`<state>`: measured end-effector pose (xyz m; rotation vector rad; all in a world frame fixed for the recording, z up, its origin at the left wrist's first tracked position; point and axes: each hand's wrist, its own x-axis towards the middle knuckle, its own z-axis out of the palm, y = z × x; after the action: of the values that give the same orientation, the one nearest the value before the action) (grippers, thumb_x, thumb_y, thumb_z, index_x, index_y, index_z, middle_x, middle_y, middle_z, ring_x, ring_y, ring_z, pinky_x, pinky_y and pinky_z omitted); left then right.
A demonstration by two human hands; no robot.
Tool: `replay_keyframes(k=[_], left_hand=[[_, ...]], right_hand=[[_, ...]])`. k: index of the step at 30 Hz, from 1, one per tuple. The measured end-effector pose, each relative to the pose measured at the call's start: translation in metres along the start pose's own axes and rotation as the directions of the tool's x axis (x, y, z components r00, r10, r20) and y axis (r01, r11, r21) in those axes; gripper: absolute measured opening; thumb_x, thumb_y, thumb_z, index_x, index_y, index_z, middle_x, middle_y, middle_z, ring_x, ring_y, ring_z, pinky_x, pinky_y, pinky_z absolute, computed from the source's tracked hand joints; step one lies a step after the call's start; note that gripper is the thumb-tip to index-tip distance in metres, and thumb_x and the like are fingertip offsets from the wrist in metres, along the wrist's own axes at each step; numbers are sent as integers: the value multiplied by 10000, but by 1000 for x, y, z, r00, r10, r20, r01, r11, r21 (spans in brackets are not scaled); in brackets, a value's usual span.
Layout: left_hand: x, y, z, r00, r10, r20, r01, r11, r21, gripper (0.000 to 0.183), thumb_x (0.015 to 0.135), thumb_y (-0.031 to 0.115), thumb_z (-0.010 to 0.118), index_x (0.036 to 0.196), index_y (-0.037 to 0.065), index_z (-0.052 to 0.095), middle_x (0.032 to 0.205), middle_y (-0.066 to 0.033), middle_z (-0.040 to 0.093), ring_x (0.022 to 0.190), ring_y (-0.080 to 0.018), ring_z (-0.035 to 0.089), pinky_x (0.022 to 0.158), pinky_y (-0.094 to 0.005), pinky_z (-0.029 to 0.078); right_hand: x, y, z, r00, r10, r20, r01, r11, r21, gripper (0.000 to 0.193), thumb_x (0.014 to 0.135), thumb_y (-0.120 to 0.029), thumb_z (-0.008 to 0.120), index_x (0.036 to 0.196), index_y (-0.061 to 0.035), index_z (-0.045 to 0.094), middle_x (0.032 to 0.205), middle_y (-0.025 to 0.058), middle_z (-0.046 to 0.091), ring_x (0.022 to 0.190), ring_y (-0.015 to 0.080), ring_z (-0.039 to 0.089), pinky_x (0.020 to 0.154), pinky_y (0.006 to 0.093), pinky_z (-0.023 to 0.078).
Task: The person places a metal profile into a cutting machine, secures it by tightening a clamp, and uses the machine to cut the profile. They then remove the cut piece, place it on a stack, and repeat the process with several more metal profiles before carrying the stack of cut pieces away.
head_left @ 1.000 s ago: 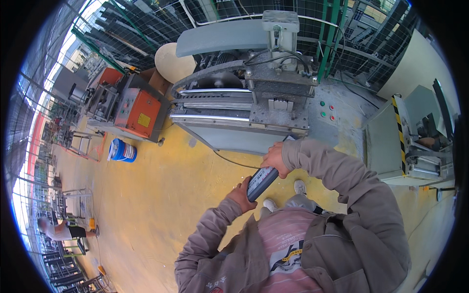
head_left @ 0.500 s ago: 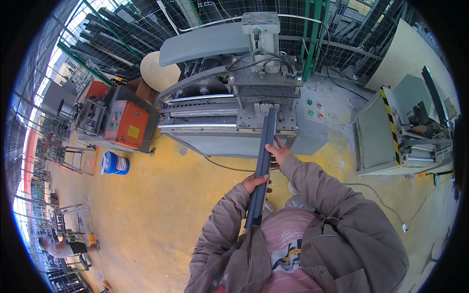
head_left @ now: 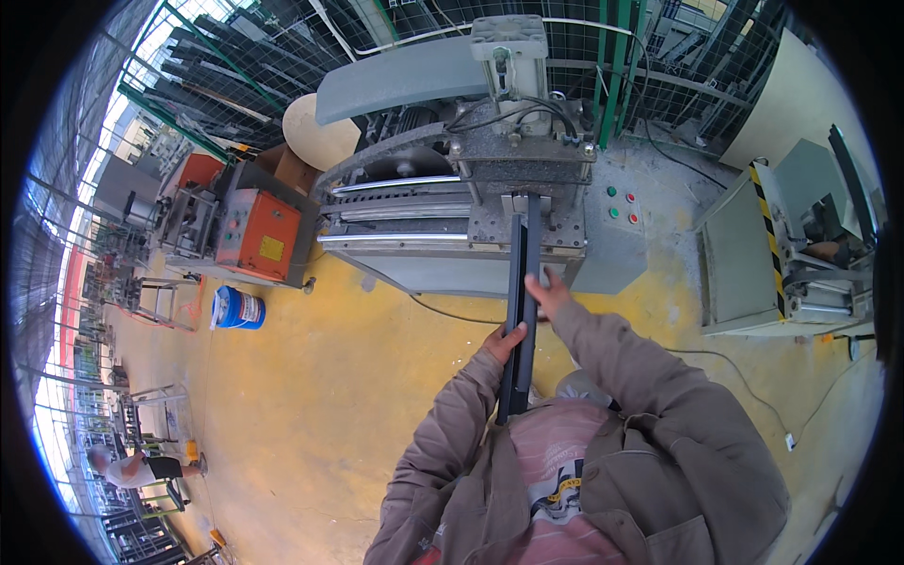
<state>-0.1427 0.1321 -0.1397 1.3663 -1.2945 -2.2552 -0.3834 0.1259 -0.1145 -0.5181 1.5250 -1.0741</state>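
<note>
Two long dark grey profile bars lie side by side in front of me. The left bar (head_left: 517, 273) is gripped by my left hand (head_left: 506, 343), whose thumb lies across its top. Its near end reaches my jacket, and its far end stops just before the machine. The right bar (head_left: 533, 240) reaches farther, its far end at the slot under the press head of the grey machine (head_left: 523, 169). My right hand (head_left: 551, 292) is at this bar's right side, fingers spread and touching its edge. The fingers under the bars are hidden.
Red and green buttons (head_left: 621, 205) sit on the machine's right side. A machine with an orange panel (head_left: 257, 235) and a blue bucket (head_left: 237, 308) stand left. Another machine (head_left: 744, 254) stands right. Cables (head_left: 725, 372) cross the yellow floor. One person (head_left: 141, 469) is far left.
The bars, close together before, now show a gap between them, the right one reaching farther into the machine. My left hand has moved forward; my right fingers have loosened and spread.
</note>
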Motion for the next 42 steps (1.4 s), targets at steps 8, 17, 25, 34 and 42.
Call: replay_keyframes(k=[8, 17, 25, 34, 42], left_hand=[[-44, -34, -5, 926, 375, -46, -376, 926, -39, 828, 1229, 426, 753, 1885, 26, 444, 1718, -174, 687, 1579, -276, 653, 1356, -438, 499], [-44, 22, -1, 909, 398, -125, -276, 799, 534, 917, 1241, 658, 637, 1981, 230, 304, 1678, -322, 725, 1580, -454, 710, 1298, -473, 555], [46, 52, 37, 876, 447, -181, -285, 782, 554, 951, 1212, 779, 577, 1983, 294, 305, 1599, -369, 764, 1500, -566, 740, 1248, -528, 593], [20, 45, 33, 914, 296, -278, -151, 883, 444, 887, 1224, 752, 582, 1943, 253, 437, 1623, -338, 766, 1532, -493, 746, 1276, -492, 581], [105, 102, 12, 836, 477, -271, -302, 812, 499, 973, 1197, 853, 551, 1910, 192, 498, 1714, -313, 720, 1649, -451, 662, 1332, -438, 532]], right_hand=[[-25, 51, -2, 979, -141, 148, 133, 989, 61, 1250, 1069, -433, 983, 1966, -35, 208, 1396, 299, 862, 1231, 322, 872, 1021, 436, 713], [179, -4, -32, 903, -231, -363, 222, 973, -68, 1004, 939, -582, 1068, 1525, 93, 610, 1268, 258, 846, 1042, 307, 856, 894, 450, 706], [226, 5, -81, 890, -327, -318, 314, 945, -93, 877, 971, -652, 1024, 1456, -7, 681, 1194, 150, 857, 941, 281, 845, 804, 444, 692], [110, 66, -162, 997, 39, 69, -40, 999, 24, 439, 1168, -412, 854, 1435, -82, 741, 1225, 118, 884, 907, 255, 866, 751, 431, 711], [47, 74, -230, 962, 265, 71, -255, 960, -117, 327, 1211, -325, 770, 1459, -117, 726, 1230, 139, 874, 893, 253, 879, 739, 427, 728]])
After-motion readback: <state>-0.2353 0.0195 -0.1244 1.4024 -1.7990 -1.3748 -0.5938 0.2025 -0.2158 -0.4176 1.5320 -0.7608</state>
